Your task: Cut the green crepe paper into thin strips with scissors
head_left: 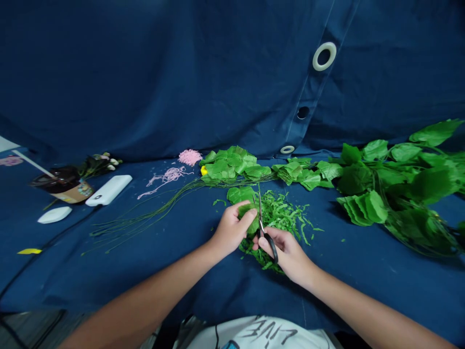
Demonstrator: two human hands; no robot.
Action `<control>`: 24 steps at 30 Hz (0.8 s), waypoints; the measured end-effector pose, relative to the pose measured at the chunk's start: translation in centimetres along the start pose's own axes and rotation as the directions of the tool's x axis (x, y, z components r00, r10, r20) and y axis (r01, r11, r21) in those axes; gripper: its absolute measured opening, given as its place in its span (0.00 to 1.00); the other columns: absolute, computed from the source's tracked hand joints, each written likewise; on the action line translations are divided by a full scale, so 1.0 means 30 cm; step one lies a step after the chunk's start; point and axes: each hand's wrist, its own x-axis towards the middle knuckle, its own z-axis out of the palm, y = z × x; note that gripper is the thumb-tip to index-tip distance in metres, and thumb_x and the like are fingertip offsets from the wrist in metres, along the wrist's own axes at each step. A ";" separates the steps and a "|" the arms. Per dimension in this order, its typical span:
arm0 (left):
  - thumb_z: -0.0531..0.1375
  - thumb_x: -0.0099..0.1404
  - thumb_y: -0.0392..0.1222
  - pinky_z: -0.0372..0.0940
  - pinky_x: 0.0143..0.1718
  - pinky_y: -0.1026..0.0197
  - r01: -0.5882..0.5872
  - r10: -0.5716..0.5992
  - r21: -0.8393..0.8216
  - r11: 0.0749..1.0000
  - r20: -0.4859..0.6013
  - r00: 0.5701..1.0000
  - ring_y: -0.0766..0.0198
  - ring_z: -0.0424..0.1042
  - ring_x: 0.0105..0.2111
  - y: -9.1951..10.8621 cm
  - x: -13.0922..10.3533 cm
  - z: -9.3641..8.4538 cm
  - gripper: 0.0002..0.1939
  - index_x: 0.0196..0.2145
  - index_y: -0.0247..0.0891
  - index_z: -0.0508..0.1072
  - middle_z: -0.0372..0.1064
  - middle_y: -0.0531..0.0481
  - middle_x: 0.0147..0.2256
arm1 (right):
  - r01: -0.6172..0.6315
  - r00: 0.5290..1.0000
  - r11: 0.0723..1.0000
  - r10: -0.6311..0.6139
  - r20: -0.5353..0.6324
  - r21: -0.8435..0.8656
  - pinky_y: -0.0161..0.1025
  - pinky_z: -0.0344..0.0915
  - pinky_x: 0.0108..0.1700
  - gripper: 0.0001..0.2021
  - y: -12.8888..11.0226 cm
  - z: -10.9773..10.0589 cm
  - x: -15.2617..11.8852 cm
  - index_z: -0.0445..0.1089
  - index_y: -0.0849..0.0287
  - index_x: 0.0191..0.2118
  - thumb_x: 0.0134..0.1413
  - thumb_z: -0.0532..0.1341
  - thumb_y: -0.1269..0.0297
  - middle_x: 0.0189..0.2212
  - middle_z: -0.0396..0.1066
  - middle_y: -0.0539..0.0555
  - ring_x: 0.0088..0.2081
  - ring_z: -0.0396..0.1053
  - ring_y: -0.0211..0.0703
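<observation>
My left hand [232, 228] pinches a green leaf [247, 213] between thumb and fingers. With its fingers through the black handles, my right hand [285, 249] grips a pair of scissors [260, 218], whose blades point away from me along the leaf's right edge. Whether the blades touch the leaf I cannot tell. Beneath both hands lies a heap of shredded green clippings [283, 213]. Another single leaf [240, 194] rests just beyond my left hand. Behind it, a pile of green leaves [228, 165] sits on a bundle of thin green stems [163, 206].
Leafy vines [403, 179] spread over the right side. Pink shreds [189, 156] and lilac strings [167, 179] lie at the back. A dark cup with a straw [69, 186], a white power bank [109, 190] with a black cable [47, 247], and a yellow scrap [29, 251] are at left.
</observation>
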 end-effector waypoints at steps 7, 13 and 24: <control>0.57 0.68 0.50 0.53 0.17 0.71 -0.101 0.098 0.047 0.994 0.044 0.994 0.75 0.56 0.18 -0.008 -0.004 -0.004 0.15 0.31 0.36 0.66 0.57 0.57 0.23 | 0.011 1.000 1.000 -0.011 -0.021 -0.005 0.34 0.56 0.32 0.17 0.005 0.002 0.002 0.74 0.62 0.35 0.62 0.61 0.50 0.29 0.70 0.52 0.29 0.62 0.39; 0.58 0.68 0.49 0.53 0.20 0.70 -0.134 0.133 0.078 0.988 0.017 0.991 0.74 0.57 0.20 -0.020 -0.007 -0.001 0.13 0.33 0.36 0.68 0.58 0.57 0.24 | 0.011 0.999 1.000 -0.011 -0.032 0.003 0.33 0.54 0.30 0.17 0.012 0.004 0.002 0.74 0.62 0.35 0.62 0.61 0.51 0.27 0.68 0.51 0.27 0.60 0.37; 0.58 0.67 0.50 0.53 0.21 0.68 -0.121 0.120 0.082 0.989 0.016 0.993 0.72 0.57 0.20 -0.017 -0.006 0.003 0.14 0.33 0.35 0.69 0.59 0.57 0.22 | 0.006 0.999 1.000 -0.007 -0.053 -0.012 0.33 0.54 0.28 0.18 0.011 0.003 0.002 0.74 0.62 0.35 0.61 0.62 0.49 0.26 0.69 0.50 0.26 0.60 0.37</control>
